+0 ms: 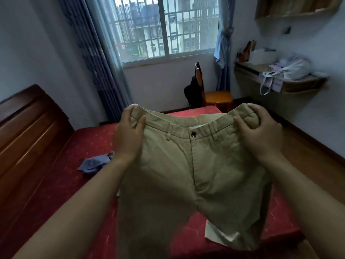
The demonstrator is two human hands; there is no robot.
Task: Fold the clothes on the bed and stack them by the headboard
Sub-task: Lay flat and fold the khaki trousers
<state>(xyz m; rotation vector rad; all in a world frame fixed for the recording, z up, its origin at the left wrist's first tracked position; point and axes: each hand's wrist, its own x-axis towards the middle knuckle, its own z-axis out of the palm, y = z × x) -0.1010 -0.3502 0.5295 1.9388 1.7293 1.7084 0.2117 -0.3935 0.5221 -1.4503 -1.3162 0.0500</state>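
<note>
I hold a pair of khaki trousers (186, 174) up above the red bed (89, 146), front side toward me, button in the middle. My left hand (128, 135) grips the left end of the waistband, and my right hand (261, 131) grips the right end. The legs hang down toward the bed. A crumpled blue garment (95, 163) lies on the bed to the left, near the dark wooden headboard (28, 131). A white cloth (220, 234) shows below the trousers' right leg.
A wooden chair (216, 98) with a dark garment over its back stands beyond the bed under the window (166, 28). A wall shelf (280, 75) at the right carries bags and a box. Curtains hang on both sides of the window.
</note>
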